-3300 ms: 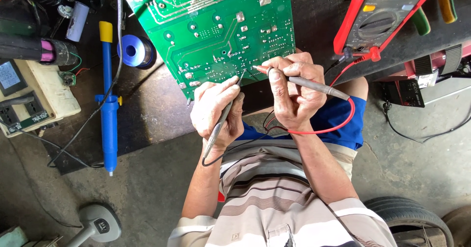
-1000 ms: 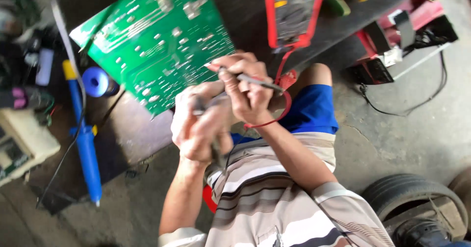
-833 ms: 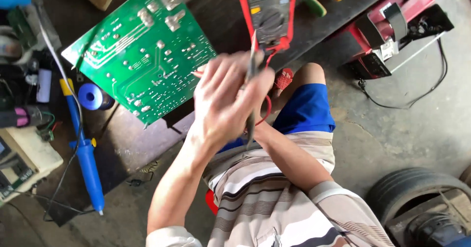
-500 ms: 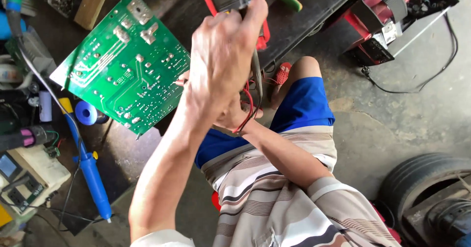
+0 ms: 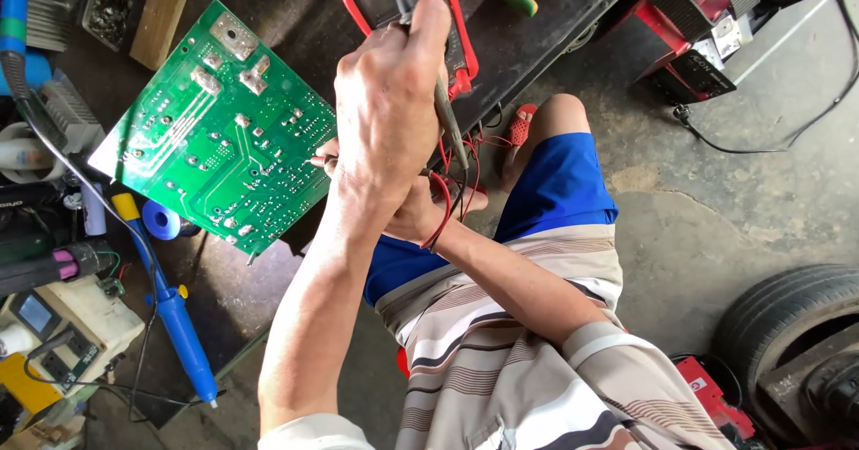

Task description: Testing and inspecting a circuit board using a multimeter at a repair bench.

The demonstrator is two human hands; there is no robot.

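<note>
At the top left edge, an open tray (image 5: 106,7) holds a heap of small dark metal parts, too small to tell apart, with a wooden block (image 5: 161,16) lying just beside it.

The left hand (image 5: 386,101) is raised in front of the red multimeter (image 5: 407,3), its fingers curled together around the black test probe (image 5: 447,114), which hangs down from the fist; the index finger reaches up against the meter's face. The right hand (image 5: 420,208) sits lower, mostly hidden behind the left wrist. Its fingers are closed on the other probe, whose metal tip (image 5: 315,160) touches the right edge of the green circuit board (image 5: 219,128). Red and black leads (image 5: 445,201) loop between the two hands. The board lies tilted on the dark bench, left of the hands, solder side up. A blue soldering iron (image 5: 174,311) and a blue tape roll (image 5: 161,220) lie below it.

Compared with half a second ago, the left hand has dropped slightly and no longer covers the meter's top, so more of its red casing shows. Three seconds back, both hands were low at the board's lower edge.
</note>
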